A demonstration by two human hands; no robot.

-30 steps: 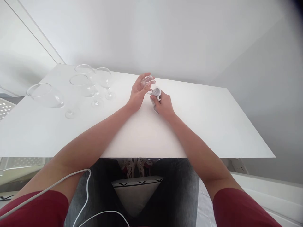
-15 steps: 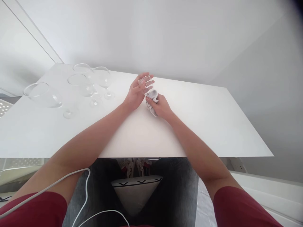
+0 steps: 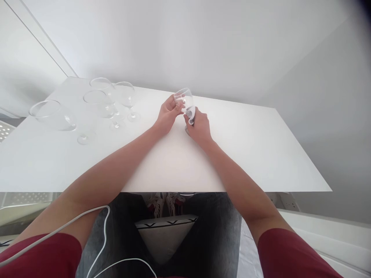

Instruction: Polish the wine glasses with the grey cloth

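Note:
A small clear glass (image 3: 187, 96) is in my left hand (image 3: 167, 116), whose fingers curl round its bowl from the left. Its rim tilts up and away from me. My right hand (image 3: 201, 125) is closed on a crumpled white-grey cloth (image 3: 191, 115), which presses against the glass's lower end. The cloth and fingers cover that end, so whether it has a stem cannot be seen. Both hands are above the middle of the white table (image 3: 246, 154), near its far edge.
Several clear stemmed glasses stand upright on the table's left side, among them a large wine glass (image 3: 55, 116) nearest me and another stemmed glass (image 3: 126, 96) toward the back. A wall (image 3: 203, 46) rises behind the table. A white cable (image 3: 106, 227) crosses my left arm.
The glass has turned more upright and shifted slightly right. My right hand has rotated with the cloth, which now shows less. My left fingers have curled in closer round the glass.

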